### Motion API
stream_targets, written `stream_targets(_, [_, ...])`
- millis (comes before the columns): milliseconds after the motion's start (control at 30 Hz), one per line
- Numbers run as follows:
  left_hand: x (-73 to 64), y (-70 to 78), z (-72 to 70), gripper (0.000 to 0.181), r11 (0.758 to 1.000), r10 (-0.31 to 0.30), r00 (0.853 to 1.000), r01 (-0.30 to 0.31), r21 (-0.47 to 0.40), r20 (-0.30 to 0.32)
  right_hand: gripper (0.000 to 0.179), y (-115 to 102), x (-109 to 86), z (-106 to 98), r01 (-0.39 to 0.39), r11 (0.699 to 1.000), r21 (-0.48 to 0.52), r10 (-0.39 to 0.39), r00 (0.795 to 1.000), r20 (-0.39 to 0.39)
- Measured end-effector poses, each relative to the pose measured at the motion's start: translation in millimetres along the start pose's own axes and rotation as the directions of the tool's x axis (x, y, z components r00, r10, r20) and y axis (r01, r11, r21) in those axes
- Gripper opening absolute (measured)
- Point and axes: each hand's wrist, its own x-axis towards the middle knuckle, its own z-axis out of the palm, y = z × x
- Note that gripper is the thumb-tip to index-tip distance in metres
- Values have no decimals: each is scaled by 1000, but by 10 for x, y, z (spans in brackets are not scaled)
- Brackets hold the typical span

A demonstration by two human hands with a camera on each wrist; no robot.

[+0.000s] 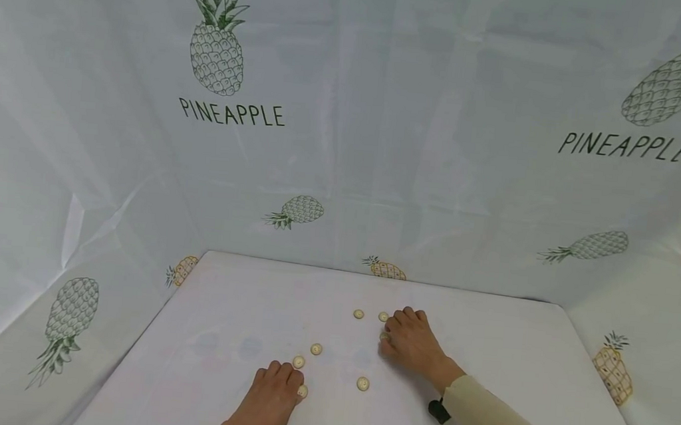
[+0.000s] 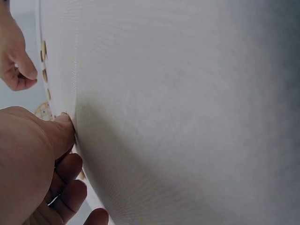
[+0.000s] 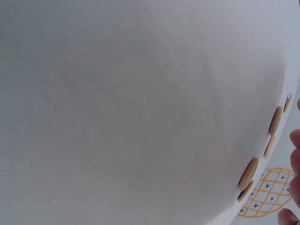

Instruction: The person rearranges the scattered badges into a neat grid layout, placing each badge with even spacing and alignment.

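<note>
Several small round wooden discs with faint marks lie on a white-covered table. In the head view my left hand [image 1: 272,394] is low in the middle, its curled thumb and fingers at the edge of one disc [image 1: 302,391], which it pinches. Just beyond its fingertips is a second disc [image 1: 299,362]. My right hand [image 1: 413,343], farther off and to the right, holds a disc [image 1: 385,337] between thumb and curled fingers. Another disc [image 1: 383,316] lies close past its knuckles. Only the fingertips [image 3: 295,161] of the right hand show in the right wrist view.
Other discs lie apart: one at the back [image 1: 358,314], one mid-table [image 1: 316,349] and one nearer the front [image 1: 363,384]. A white sheet [image 1: 409,178] printed with pineapples hangs around the table [image 1: 487,331]. A small black device [image 1: 439,411] sits at the right wrist.
</note>
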Motion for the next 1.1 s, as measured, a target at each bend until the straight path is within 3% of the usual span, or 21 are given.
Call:
stream_targets(300, [-2,4,-5,30,1000,-4,1000,4,-6,1,20,-226,-118,-28,23,998,62,-21,999,-25])
stream_targets(567, [2,0,-18,30,1000,2,1000,-2,0,9,23,-460,-290,-141,152,969,192,-164,985,50])
stream_targets(800, [-10,0,-20,29,1000,15,1000,-15,6,-7,18,-516,-387,-136,262,942,210,-279,959,54])
stream_targets(967, [-14,2,-21,29,1000,20,999,-20,4,-26,13,-541,-397,-128,247,949,198,-267,960,84])
stream_targets(1100, [-20,3,-32,29,1000,24,999,-24,5,-39,24,-557,-401,-125,195,970,143,-209,973,98])
